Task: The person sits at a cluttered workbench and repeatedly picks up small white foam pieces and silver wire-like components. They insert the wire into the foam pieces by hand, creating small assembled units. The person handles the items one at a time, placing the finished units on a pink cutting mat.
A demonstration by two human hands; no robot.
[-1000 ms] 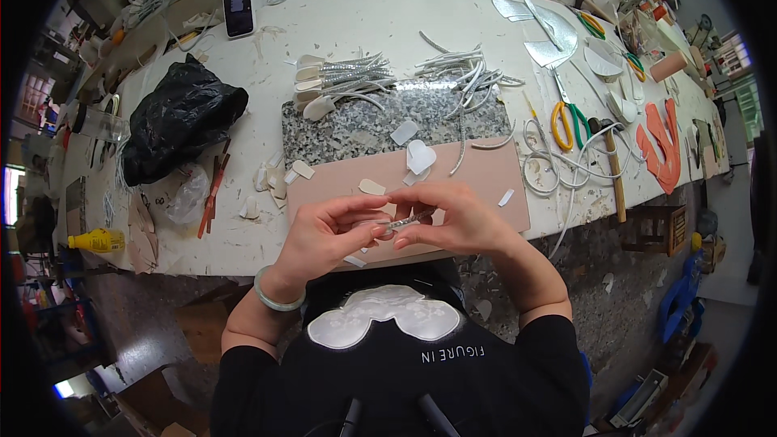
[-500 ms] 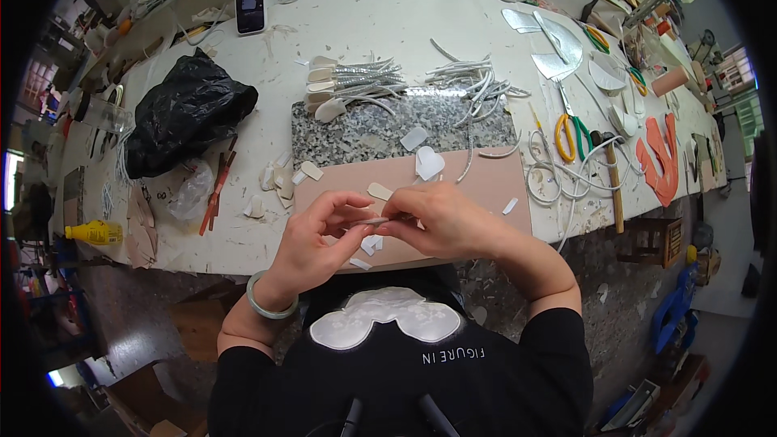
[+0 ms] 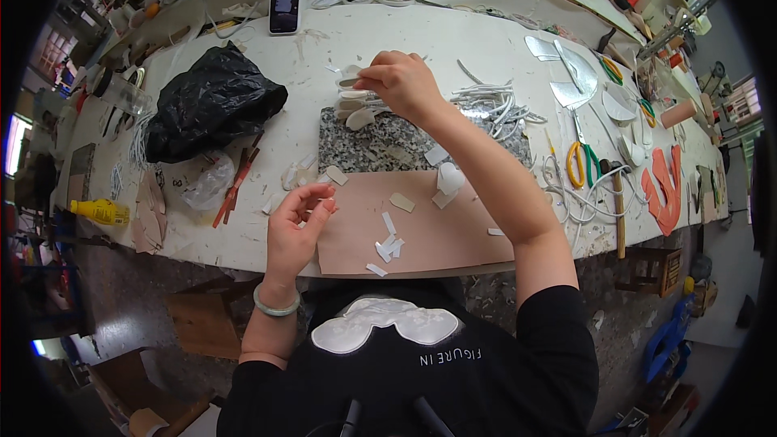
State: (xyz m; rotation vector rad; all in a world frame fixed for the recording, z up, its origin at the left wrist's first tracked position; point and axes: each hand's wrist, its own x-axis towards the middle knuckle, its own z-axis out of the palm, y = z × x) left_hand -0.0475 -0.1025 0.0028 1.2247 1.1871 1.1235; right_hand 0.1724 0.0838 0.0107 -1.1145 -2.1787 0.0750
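My right hand is stretched out over the pile of silver cords with cream tabs at the back of the speckled stone slab. Its fingers pinch a tabbed cord whose pale end shows at the fingertips; the rest is mostly behind the hand. My left hand hovers at the left edge of the pinkish-brown board, thumb and fingers apart and nothing in them. Small white strips and a cream tab lie on that board. White rounded pieces rest near its far edge.
Loose silver cords lie right of the pile. Farther right are scissors, a hammer and an orange-pink piece. A black plastic bag, red strips and a yellow bottle are on the left; a phone stands behind.
My hands were together over the board, holding a thin piece. The right has moved forward to the cord pile; the left has drawn away to the left and opened.
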